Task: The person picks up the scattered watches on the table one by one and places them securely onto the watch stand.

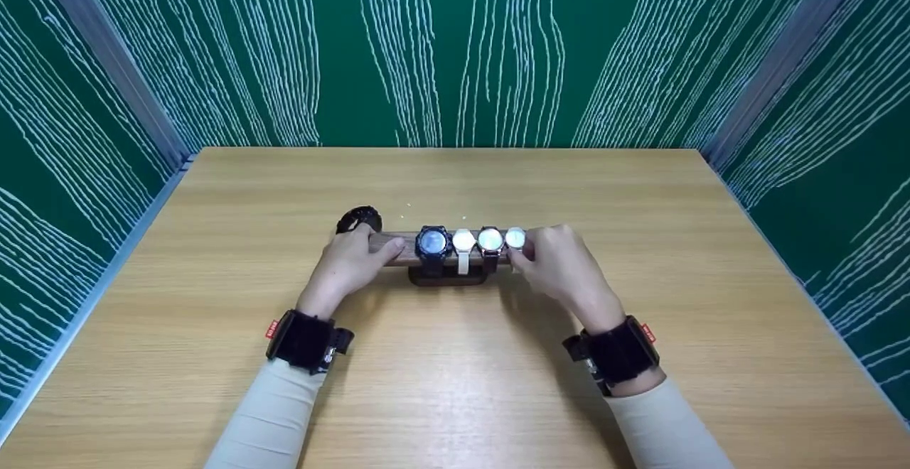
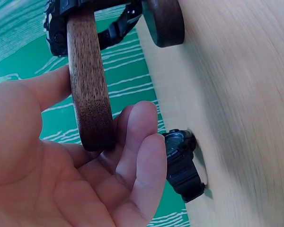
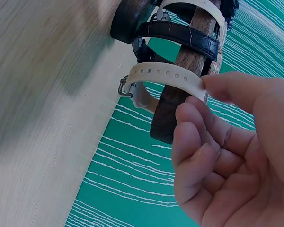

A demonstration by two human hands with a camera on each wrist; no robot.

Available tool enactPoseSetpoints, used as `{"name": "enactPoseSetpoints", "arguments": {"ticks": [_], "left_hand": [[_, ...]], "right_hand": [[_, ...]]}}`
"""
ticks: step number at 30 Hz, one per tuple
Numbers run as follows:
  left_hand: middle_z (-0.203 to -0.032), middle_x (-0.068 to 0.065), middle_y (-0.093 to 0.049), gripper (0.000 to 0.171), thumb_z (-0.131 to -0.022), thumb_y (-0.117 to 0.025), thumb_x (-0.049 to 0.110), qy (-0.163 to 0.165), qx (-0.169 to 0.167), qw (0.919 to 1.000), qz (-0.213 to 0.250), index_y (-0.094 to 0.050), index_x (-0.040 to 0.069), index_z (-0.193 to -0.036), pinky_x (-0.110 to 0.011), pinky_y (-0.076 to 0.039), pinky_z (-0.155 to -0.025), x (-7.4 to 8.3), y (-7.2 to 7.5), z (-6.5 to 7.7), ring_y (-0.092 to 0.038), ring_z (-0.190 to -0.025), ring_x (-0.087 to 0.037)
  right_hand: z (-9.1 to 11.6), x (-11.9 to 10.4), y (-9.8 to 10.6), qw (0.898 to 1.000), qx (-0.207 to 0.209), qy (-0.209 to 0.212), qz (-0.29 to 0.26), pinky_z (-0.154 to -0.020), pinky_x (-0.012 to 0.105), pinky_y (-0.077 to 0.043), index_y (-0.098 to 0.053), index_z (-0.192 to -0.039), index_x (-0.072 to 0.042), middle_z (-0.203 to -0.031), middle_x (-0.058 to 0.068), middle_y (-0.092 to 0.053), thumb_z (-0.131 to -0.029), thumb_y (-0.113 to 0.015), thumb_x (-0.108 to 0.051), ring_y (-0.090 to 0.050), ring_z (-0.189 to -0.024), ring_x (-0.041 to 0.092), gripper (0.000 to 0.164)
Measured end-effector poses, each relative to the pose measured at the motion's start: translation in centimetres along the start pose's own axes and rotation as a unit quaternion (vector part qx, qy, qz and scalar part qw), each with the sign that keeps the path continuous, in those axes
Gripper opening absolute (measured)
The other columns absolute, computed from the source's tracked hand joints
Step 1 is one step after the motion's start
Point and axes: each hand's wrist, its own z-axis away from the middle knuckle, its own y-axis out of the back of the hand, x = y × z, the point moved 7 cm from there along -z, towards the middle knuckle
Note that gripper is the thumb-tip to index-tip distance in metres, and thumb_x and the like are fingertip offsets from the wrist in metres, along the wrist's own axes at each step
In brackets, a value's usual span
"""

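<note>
A dark wooden watch stand (image 1: 407,249) carries several watches on its bar. At the bar's left end my left hand (image 1: 346,261) grips the wood, with the thumb in front and the fingers behind. On the right, my right hand (image 1: 569,266) pinches the small white-strapped watch (image 3: 166,74) at the bar's end. Beside it hangs a watch with a black leather strap (image 3: 177,37). Further left are another white-strapped watch (image 1: 463,241) and a chunky black watch (image 1: 432,243). A loose black watch (image 2: 182,165) lies on the table behind my left hand.
The stand's rounded base (image 1: 448,278) is on the wooden table (image 1: 455,384). Tiny white specks lie behind the stand. Green panels (image 1: 455,50) with white wavy lines border the table at the back and both sides.
</note>
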Motion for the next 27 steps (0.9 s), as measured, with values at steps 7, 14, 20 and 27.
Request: {"name": "enactPoseSetpoints", "arguments": {"ticks": [7,14,20,27], "left_hand": [[-0.141,-0.031,-0.061,0.068,-0.106,-0.060,0.052,0.003,-0.004,1.0000,0.000,-0.055,-0.008,-0.138,-0.058,-0.047,-0.111,0.0,0.0,0.0,-0.058,-0.133,-0.047],[-0.143,-0.031,-0.060,0.070,-0.106,-0.059,0.053,0.006,-0.007,1.0000,-0.001,-0.054,-0.008,-0.140,-0.058,-0.047,-0.111,-0.1,0.0,0.0,-0.058,-0.133,-0.047],[-0.146,-0.031,-0.058,0.073,-0.106,-0.058,0.054,0.001,-0.008,0.9999,-0.007,-0.053,-0.008,-0.143,-0.059,-0.045,-0.113,-0.1,0.0,-0.1,-0.056,-0.135,-0.049],[-0.121,-0.018,-0.069,0.057,-0.108,-0.051,0.058,0.005,0.002,0.9999,-0.010,-0.063,0.006,-0.128,-0.055,-0.051,-0.097,-0.5,0.8,0.0,-0.064,-0.112,-0.039]], "right_hand": [[0.1,0.0,0.0,1.000,-0.001,-0.003,0.002,-0.046,0.026,-0.041,-0.058,-0.067,-0.010,-0.058,-0.001,-0.055,-0.100,-0.073,-0.018,-0.048,-0.048,0.012,0.037],[0.1,0.1,0.0,1.000,-0.006,-0.006,-0.005,-0.046,0.026,-0.040,-0.058,-0.066,-0.013,-0.060,-0.001,-0.055,-0.100,-0.073,-0.019,-0.048,-0.050,0.012,0.038],[0.3,0.2,0.3,1.000,-0.019,-0.003,-0.019,-0.046,0.025,-0.038,-0.061,-0.069,-0.013,-0.059,-0.001,-0.057,-0.101,-0.072,-0.021,-0.048,-0.048,0.012,0.035],[0.2,-0.3,1.8,0.999,0.019,0.048,-0.018,-0.054,0.027,-0.046,-0.070,-0.073,-0.010,-0.064,-0.001,-0.065,-0.099,-0.074,-0.019,-0.051,-0.051,0.013,0.028]]}}
